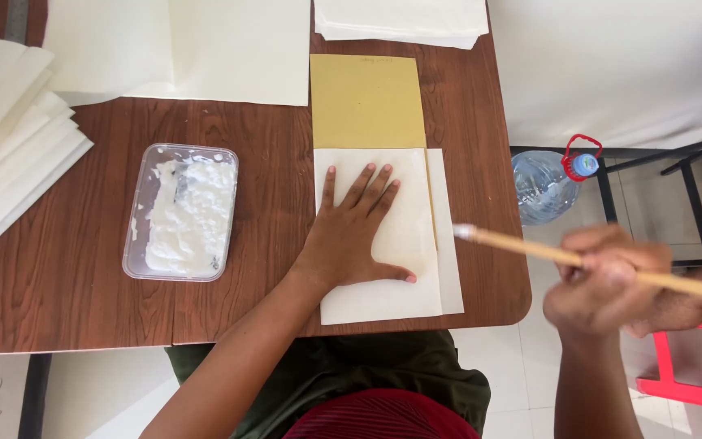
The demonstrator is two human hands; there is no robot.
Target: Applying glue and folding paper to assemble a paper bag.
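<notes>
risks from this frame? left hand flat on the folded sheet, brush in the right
1. The brush, tip white with paste, hangs in the right hand past the table edge: it may drip.
2. Left hand pins the cream sheet alone; lifting it may shift the sheet off the yellow board.

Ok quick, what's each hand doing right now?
Left hand: open, fingers spread, pressing flat on the cream paper sheet.
Right hand: closed around a wooden stick with a white tip, off the table's edge; blurred.

wooden table (58,309) | white tiled floor (522,382) | red stool (692,378)
</notes>
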